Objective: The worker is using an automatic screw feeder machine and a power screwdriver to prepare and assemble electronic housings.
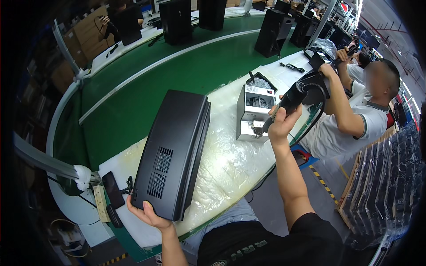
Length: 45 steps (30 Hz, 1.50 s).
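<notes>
On the padded bench in front of you, the black casing lies at a slant, its near end toward your body, w/ two slotted vent patches on the face turned up. Your L hand is at that near end — thumb laid on the casing, fingers curled round the corner, so it's pinching the edge. Your R hand is wrapped round a black powered driver, held tilted, nose down & to the L, its cord looping off to the R. The nose is right by the front of a white screw feeder; can't tell if the tip touches it.

Just behind the feeder sits a small black tray of screws. L of the casing: a dark phone & a pale power strip, w/ a short black cable btwn phone & casing. Beyond the bench runs the green belt, w/ tall black cabinets past its middle. To your R — a seated co-worker in a light shirt, arms raised, & a plastic-wrapped stack on the floor.
</notes>
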Each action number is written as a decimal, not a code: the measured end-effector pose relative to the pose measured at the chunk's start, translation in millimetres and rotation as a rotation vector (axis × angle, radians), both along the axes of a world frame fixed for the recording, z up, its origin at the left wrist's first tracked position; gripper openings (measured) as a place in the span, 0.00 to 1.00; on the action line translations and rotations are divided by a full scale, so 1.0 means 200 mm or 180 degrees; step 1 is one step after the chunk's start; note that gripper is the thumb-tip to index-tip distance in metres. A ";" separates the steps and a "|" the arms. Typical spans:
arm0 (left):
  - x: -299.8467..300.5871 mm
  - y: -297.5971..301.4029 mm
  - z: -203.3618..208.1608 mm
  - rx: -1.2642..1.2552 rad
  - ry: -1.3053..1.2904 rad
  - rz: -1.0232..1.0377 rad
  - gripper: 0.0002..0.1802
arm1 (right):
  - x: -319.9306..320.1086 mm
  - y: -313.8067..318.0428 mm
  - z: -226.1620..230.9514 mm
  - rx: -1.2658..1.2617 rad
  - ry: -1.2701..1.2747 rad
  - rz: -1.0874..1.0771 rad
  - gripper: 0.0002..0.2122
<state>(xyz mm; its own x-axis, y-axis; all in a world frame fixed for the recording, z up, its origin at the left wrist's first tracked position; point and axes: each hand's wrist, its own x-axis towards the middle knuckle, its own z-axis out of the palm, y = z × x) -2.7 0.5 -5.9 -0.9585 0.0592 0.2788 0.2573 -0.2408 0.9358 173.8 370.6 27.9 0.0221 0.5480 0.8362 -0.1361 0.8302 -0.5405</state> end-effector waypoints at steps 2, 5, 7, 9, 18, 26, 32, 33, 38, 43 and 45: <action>0.01 0.00 0.03 0.0006 -0.0115 -0.0063 0.32 | 0.00 0.00 0.01 0.0051 0.0046 -0.0006 0.27; 0.02 0.02 0.03 0.0075 -0.0144 -0.0057 0.33 | 0.00 0.02 -0.01 0.0233 0.0144 -0.0023 0.26; 0.01 0.02 0.03 0.0081 -0.0189 -0.0034 0.33 | -0.01 0.02 -0.01 0.0088 0.0136 0.0112 0.25; 0.01 0.01 0.02 0.0083 -0.0195 -0.0019 0.33 | 0.03 0.00 0.01 -0.0200 0.0107 0.0045 0.24; -0.48 -0.06 -0.03 0.0223 -0.0135 -0.0354 0.29 | 0.08 -0.37 -0.02 -0.1359 -0.0668 0.1139 0.28; -0.65 -0.25 -0.07 0.0431 -0.0369 -0.0039 0.28 | -0.29 -0.57 -0.35 -0.1832 -0.1973 0.1424 0.32; -0.31 -0.19 0.03 -0.0913 0.0634 0.1317 0.29 | -0.59 -0.50 -0.37 -0.2391 -0.2039 0.2041 0.30; -0.29 -0.22 0.05 -0.1381 0.0965 0.1560 0.28 | -0.63 -0.48 -0.36 -0.2563 -0.2119 0.2133 0.29; -0.25 -0.15 0.21 -0.3206 0.2117 0.2128 0.23 | -0.92 -0.45 -0.59 -0.2935 -0.2014 0.1897 0.26; -0.30 0.08 0.57 -0.3653 0.2043 0.0641 0.19 | -0.97 -0.42 -0.59 -0.3289 -0.1384 0.2094 0.25; -0.37 0.11 0.62 -0.4508 0.2301 -0.0267 0.24 | -0.97 -0.42 -0.57 -0.3474 -0.0939 0.2335 0.25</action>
<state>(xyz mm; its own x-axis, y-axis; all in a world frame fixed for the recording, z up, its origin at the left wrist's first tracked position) -76.0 22.7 118.3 -0.6355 0.6981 0.3298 0.7586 0.6442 0.0981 -20.5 286.8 -85.6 -0.6645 0.7393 -0.1087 -0.1247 -0.2531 -0.9594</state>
